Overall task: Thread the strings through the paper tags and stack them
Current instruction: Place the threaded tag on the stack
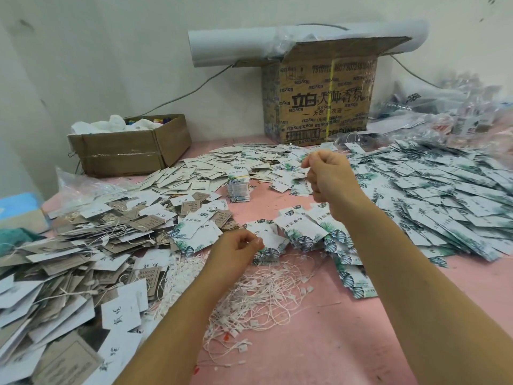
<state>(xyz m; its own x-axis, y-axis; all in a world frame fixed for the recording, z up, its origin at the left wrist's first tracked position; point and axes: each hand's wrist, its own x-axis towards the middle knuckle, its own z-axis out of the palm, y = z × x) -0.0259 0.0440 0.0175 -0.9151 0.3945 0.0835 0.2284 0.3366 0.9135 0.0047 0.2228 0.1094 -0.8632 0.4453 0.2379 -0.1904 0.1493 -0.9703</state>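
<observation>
Paper tags [444, 190]: flat rectangular card, leaf-printed; strings [263, 295]: thin white tangled loops.

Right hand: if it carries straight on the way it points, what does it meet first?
Likely the big carton. The right hand is raised, so it probably passes over the loose tags first; depth is unclear.

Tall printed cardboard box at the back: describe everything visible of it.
The tall brown cardboard box stands upright on the pink tabletop by the white wall. Black printed characters cover its front; a yellow strap runs down it. Its top flaps are open, and a white rolled sheet lies across the top. Loose paper tags reach its base.
</observation>
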